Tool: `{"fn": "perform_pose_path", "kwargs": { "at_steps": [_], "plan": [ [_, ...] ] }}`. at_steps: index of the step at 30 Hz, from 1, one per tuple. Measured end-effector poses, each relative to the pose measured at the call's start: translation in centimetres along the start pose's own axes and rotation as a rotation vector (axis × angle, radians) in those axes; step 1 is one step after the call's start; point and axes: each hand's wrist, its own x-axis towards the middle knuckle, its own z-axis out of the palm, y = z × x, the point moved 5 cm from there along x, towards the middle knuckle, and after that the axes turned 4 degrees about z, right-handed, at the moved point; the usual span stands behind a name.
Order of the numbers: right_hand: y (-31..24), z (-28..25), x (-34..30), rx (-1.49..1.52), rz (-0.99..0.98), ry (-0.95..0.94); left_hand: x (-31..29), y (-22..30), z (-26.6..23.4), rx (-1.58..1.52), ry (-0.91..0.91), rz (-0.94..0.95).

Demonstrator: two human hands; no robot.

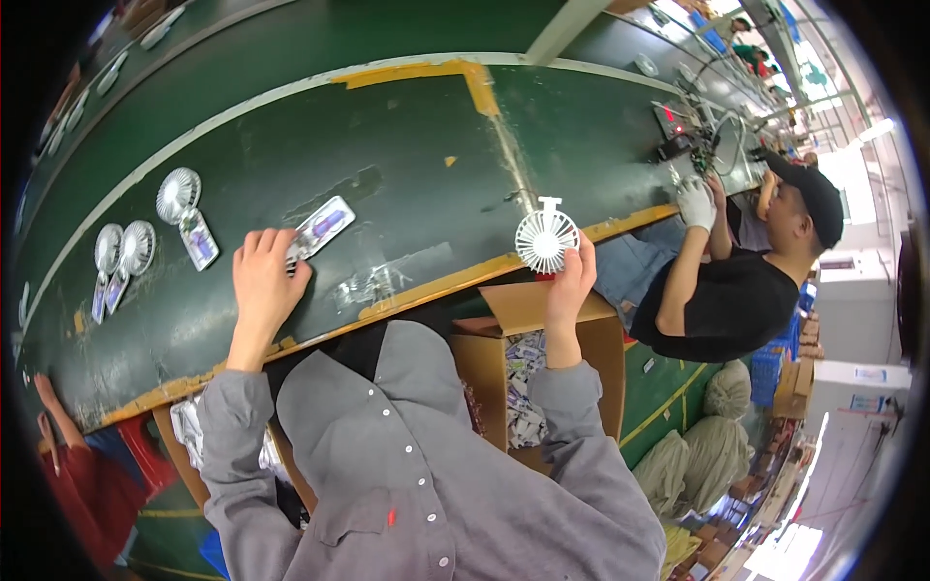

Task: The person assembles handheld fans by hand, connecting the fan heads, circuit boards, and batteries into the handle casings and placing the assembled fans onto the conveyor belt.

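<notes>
My left hand (266, 283) rests over the bench with its fingers curled on the near end of a white fan handle (327, 223), which has blue and purple parts showing inside. The fingers hide whatever is at that end. In my right hand (570, 290), pinched at its rim, is a round white fan grille (547, 240) with a short T-shaped stem pointing away from me. It is held above the bench's front edge.
Beyond my left hand lie several small white fans, one (179, 197) nearest. An open cardboard box (492, 387) of small packets stands below the bench edge. A co-worker in black (727, 300) sits at right near wired equipment (688, 140); another person's arm (63, 416) reaches in at left.
</notes>
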Motion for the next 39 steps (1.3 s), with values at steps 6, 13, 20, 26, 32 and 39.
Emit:
{"fn": "perform_pose_path", "kwargs": {
  "at_steps": [6, 13, 20, 26, 32, 39],
  "plan": [
    [1.6, -2.8, 3.4, 0.147, 0.157, 0.175, 0.9, 0.3, -0.1, 0.034, -0.036, -0.013],
    [3.8, -7.9, 11.8, -0.033, 0.247, 0.029, 2.6, 1.0, 0.9, 0.084, -0.132, 0.003],
    [6.6, -11.7, 20.6, -0.420, 0.088, -0.011, 4.0, 2.7, 2.2, 0.096, -0.100, 0.110],
    [3.0, -6.9, 17.0, -1.257, -0.374, 0.197, 5.2, 3.6, 2.6, 0.050, -0.174, 0.044],
    [3.1, -7.3, 18.2, -1.281, -0.447, 0.245, 5.8, 5.2, 2.0, 0.141, -0.217, -0.003],
    [3.4, -7.9, 20.2, -1.307, -0.398, 0.246, 4.6, 4.2, 0.8, -0.041, -0.302, -0.076]
  ]
}}
